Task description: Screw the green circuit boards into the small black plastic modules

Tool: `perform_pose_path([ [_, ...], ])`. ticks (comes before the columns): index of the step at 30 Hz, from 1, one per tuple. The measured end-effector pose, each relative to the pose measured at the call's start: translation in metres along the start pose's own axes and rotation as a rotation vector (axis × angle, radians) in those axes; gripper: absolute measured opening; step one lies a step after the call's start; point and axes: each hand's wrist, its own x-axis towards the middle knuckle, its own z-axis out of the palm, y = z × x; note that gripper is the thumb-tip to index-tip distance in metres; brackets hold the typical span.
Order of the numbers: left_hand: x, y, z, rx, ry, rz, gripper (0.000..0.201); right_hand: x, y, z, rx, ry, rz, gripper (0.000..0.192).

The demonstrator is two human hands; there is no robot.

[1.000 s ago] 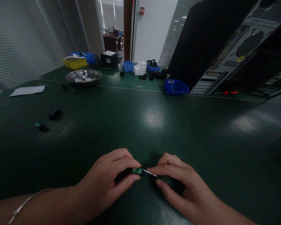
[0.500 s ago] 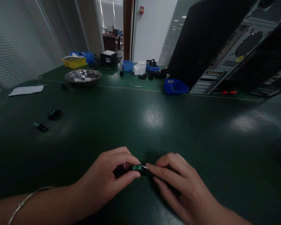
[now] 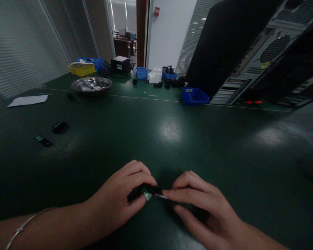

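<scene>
Module (image 3: pixel 147 192) lengthwise left-right between hands.

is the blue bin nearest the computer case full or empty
Looks empty: the blue bin shows only bare blue inside, apart from a small label at its back wall. Its near floor is hidden.

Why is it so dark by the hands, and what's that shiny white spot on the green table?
Head view: the light is dim, so the left hand, the right hand and the small green part between them look murky. The white patch is glare from a lamp on the table. The computer cases lean because the wide lens bends the edges.
</scene>
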Motion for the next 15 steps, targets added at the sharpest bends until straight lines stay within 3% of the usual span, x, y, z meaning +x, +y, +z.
perform_pose_path([
  [6, -0.002, 0.003, -0.009, 0.005, -0.097, 0.014, 0.053, 0.001, 0.013, 0.001, 0.065, 0.124, 0.126, 0.035],
  [10, 0.0, 0.0, -0.026, -0.057, -0.252, 0.031, 0.062, 0.0, 0.017, 0.0, 0.02, 0.147, 0.145, 0.033],
  [12, 0.001, -0.004, -0.031, -0.056, -0.263, 0.053, 0.058, -0.001, 0.019, -0.001, -0.05, 0.145, 0.144, 0.034],
  [15, -0.002, -0.009, -0.032, 0.054, -0.164, 0.07, 0.034, -0.001, 0.021, -0.001, -0.233, 0.114, 0.134, 0.035],
])
